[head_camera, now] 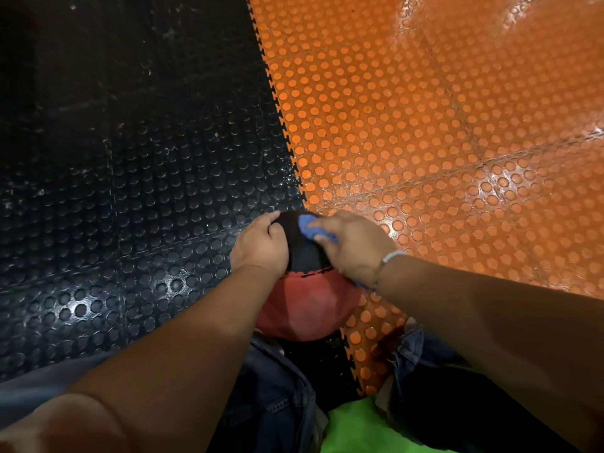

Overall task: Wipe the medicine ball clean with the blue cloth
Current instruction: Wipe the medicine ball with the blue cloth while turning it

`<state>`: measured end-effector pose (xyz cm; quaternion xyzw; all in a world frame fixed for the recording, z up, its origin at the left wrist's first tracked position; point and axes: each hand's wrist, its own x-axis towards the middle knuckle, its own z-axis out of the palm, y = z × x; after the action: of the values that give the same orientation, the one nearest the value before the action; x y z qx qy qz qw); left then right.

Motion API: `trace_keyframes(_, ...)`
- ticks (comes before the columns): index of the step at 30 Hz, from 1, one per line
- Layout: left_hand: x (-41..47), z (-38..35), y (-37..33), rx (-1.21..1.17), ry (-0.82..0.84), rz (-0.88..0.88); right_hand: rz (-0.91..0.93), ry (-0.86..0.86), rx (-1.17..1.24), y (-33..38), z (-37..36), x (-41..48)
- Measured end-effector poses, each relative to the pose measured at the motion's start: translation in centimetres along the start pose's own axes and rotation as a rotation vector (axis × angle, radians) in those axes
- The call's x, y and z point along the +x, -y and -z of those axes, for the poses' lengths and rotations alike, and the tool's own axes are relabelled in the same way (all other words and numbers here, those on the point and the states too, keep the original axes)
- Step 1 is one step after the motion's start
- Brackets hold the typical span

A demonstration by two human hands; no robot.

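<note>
Wiping was underway | left hand (261, 243) gripped medicine ball (305, 308) | right hand (354, 248) clutched blue cloth (305, 223) atop it | next: likely rotate ball

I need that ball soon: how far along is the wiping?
Mid-wipe. The left hand grips the medicine ball; the right hand holds the blue cloth against its black panel. Which parts are already clean cannot be told; the red panel lies outside the cloth.

Studded rubber tiles cover the floor (196, 178): black tiles (130, 142) on the left, orange tiles (441, 125) on the right, joined by a toothed interlocking seam (280, 109). Bright glare (510, 178) sits on the orange studs at far right.
</note>
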<state>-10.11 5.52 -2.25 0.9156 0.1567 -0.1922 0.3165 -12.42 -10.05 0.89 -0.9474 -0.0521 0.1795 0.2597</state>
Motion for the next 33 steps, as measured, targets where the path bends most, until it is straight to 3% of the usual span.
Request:
trace_keyframes(3, 0.5, 0.5, 0.1, -0.055, 0.054, 0.013, -0.106, 0.015, 0.044, -0.3, 0.7, 1.6)
trace_keyframes(8, 0.7, 1.0, 1.0, 0.058, 0.174, -0.165, 0.176, -0.057, -0.025, 1.3, -1.6, -2.7)
trace_keyframes(9, 0.9, 0.9, 1.2, 0.079, 0.168, -0.157, 0.124, -0.082, -0.007, 0.4, -1.6, -3.0)
trace_keyframes(12, 1.0, 0.5, 0.6, 0.096, 0.144, -0.085, -0.329, -0.118, 0.199, -2.5, -1.1, -1.7)
trace_keyframes(13, 1.1, 0.4, 0.3, 0.071, 0.13, -0.057, -0.373, -0.118, 0.218, -2.6, -1.2, -1.6)
trace_keyframes(14, 1.2, 0.2, 0.0, 0.033, 0.114, -0.026, -0.303, -0.127, 0.181, -1.7, -1.2, -1.8)
trace_keyframes(16, 1.3, -0.2, -0.2, -0.032, 0.085, 0.034, 0.02, -0.176, 0.039, 0.4, -1.8, -2.9)
trace_keyframes(18, 1.0, -0.6, -0.3, -0.054, 0.073, 0.089, 0.147, -0.166, -0.02, 0.2, -2.8, -4.1)
trace_keyframes(20, 0.0, -0.7, -0.6, 0.029, 0.025, 0.089, -0.01, -0.204, 0.066, -0.9, -2.1, -3.4)
trace_keyframes(22, -1.1, -0.6, -0.6, 0.116, -0.071, -0.129, -0.234, -0.228, 0.205, -1.3, -1.8, -2.3)
trace_keyframes(23, -1.2, -0.7, -0.2, 0.098, -0.093, -0.271, -0.246, -0.207, 0.162, -1.1, -1.8, -1.9)
trace_keyframes(26, -1.2, -0.6, 0.5, -0.065, -0.022, -0.35, 0.006, -0.152, 0.03, 0.9, -1.9, -2.5)
trace_keyframes(28, -1.1, -0.4, 0.9, -0.031, -0.025, -0.353, 0.106, -0.135, 0.004, -0.4, -2.3, -3.0)
trace_keyframes(32, -0.3, -0.6, 0.7, 0.047, -0.026, -0.29, -0.286, -0.07, 0.086, -3.0, -1.2, -1.3)
trace_keyframes(33, 0.2, -0.8, 0.3, 0.083, -0.013, -0.272, -0.272, -0.05, 0.037, -2.8, -1.3, -0.9)
